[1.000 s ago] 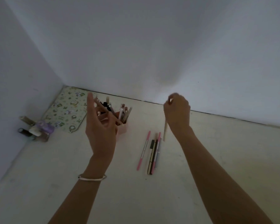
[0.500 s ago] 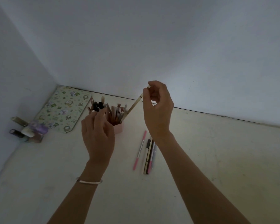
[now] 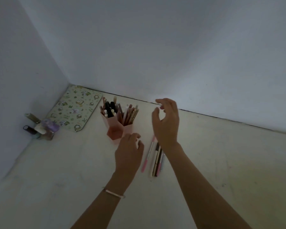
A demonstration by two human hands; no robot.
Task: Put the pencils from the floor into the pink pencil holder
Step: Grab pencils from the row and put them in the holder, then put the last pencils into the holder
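The fingers (image 3: 162, 103) of the right hand (image 3: 167, 124) are seen spread and loosely curled, thumb apart from the rest, with nothing held between them; the hand is raised over the floor to the right of the pink pencil holder (image 3: 118, 129). The fingers of the left hand (image 3: 128, 154) are bent inward and slightly parted, also empty, and are placed just in front of the holder's lower right edge. A thin bracelet (image 3: 114, 193) is worn on the left wrist. Between the two forearms, a small group of pencils (image 3: 155, 161) is laid on the floor (image 3: 56, 187), roughly parallel (a pink one lies a little apart on the left of the group), their far ends hidden behind the right wrist. The holder is made of joined hexagonal compartments: the two rear ones are filled with upright pencils, while the front one appears empty. A patterned board (image 3: 76, 109) is set in the corner beyond, and several small bottles (image 3: 40, 128) are clustered against the left wall.
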